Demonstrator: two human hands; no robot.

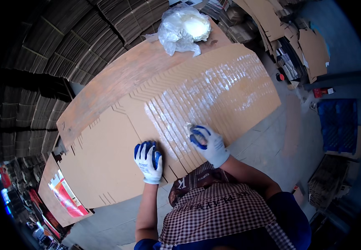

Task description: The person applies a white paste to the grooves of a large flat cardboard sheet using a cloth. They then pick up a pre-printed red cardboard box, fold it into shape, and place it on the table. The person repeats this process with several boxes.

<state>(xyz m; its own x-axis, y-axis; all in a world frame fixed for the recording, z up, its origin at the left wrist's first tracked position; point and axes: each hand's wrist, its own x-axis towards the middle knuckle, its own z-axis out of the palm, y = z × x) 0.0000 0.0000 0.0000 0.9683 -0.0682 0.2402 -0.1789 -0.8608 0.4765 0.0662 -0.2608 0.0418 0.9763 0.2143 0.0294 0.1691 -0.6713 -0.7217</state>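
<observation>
My right hand (210, 145), in a white glove with blue-coated fingers, is closed around a small pale wad (190, 126), mostly hidden by the fingers. It is over overlapped cardboard sheets (213, 104), whose staggered edges form narrow strips streaked with a wet-looking white paste. My left hand (148, 161), gloved the same way, rests on the cardboard left of the streaks with fingers spread and nothing visible in them. Plain brown cardboard (105, 166) stretches away to its left. At the table's far edge, a crumpled clear plastic bag (174, 31) holds a white paste (196, 28).
The wooden table (101, 87) shows behind the sheets. A red printed sheet (68, 196) lies at its left end. Tied cardboard stacks (76, 37) rise at the far left. Blue plastic pallets (337, 125) and loose cardboard (313, 52) stand to the right.
</observation>
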